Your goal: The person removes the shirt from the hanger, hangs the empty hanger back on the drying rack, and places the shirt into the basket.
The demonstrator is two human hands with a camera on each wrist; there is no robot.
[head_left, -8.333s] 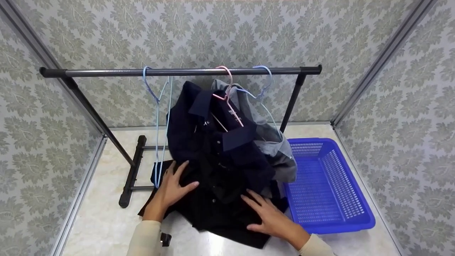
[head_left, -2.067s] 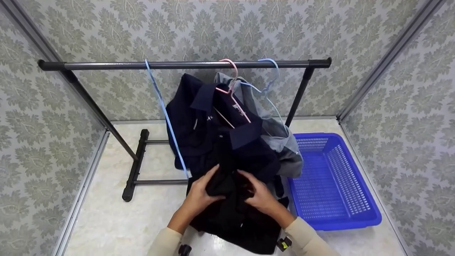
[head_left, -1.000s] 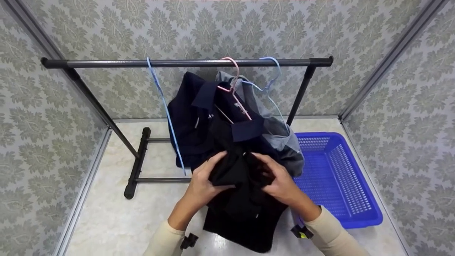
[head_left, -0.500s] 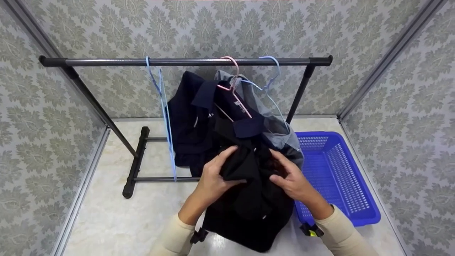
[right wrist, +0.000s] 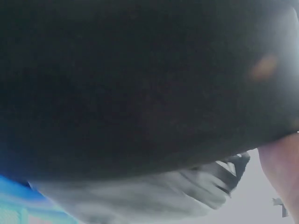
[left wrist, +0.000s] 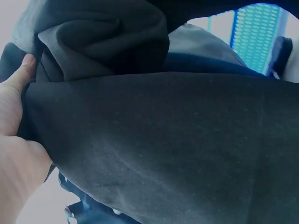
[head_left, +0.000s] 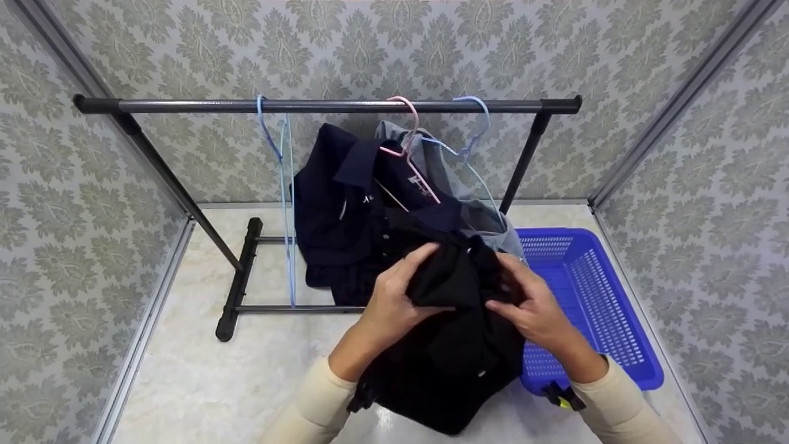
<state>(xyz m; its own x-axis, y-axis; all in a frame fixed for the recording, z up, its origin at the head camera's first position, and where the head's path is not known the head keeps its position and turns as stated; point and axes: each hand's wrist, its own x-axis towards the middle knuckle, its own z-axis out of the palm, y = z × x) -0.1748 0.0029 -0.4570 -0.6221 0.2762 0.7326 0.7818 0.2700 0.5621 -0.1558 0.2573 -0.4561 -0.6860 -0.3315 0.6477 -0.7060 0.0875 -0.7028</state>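
Note:
A black buttoned shirt is bunched up in front of the rack. My left hand grips its left side, thumb toward me and fingers behind the cloth. On the other side my right hand pinches the gathered fabric; some of its fingers are hidden in the folds. In the left wrist view, the thumb and a finger of the left hand hold the black shirt. Dark cloth of the shirt fills most of the right wrist view. Behind it, a navy shirt hangs on a pink hanger.
A dark rack rod spans the back. A bare blue hanger hangs at its left. At the right, a grey garment hangs on a blue hanger. A blue plastic basket stands on the floor beside the right arm.
Spread under my flat hands at first, the black shirt is now gathered and held up. Both hands have shifted right with it. The bare blue hanger has swung on the rod.

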